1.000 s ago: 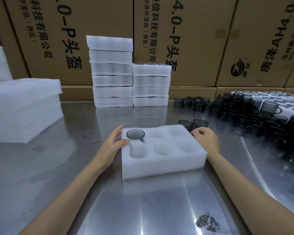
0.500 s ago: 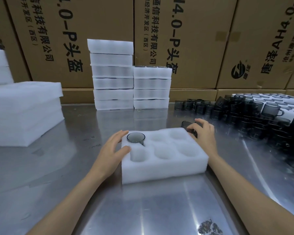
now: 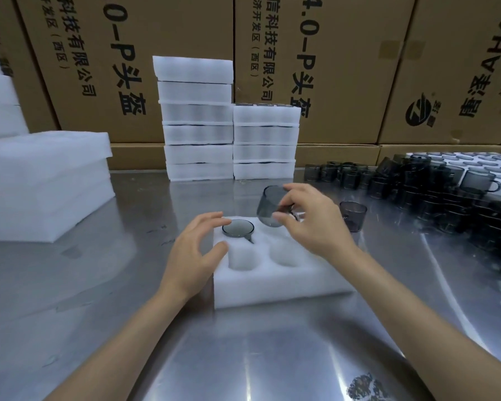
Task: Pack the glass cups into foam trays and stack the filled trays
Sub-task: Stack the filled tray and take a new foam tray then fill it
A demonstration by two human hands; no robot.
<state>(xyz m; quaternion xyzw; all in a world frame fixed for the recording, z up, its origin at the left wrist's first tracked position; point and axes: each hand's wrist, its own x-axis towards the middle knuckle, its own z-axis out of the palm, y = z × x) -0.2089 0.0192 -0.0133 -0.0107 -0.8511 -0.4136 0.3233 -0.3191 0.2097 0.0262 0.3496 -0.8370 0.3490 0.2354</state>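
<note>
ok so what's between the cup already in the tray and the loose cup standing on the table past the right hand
In the head view, the cup held tilted by the right hand hangs between the seated cup and the loose cup.

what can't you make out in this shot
Head view only:
- Right side of the foam tray: the right hand and its held cup cover those pockets.
- Cup pile: dark and overlapping, count unclear.
- Tray stacks: contents hidden by foam walls.
</note>
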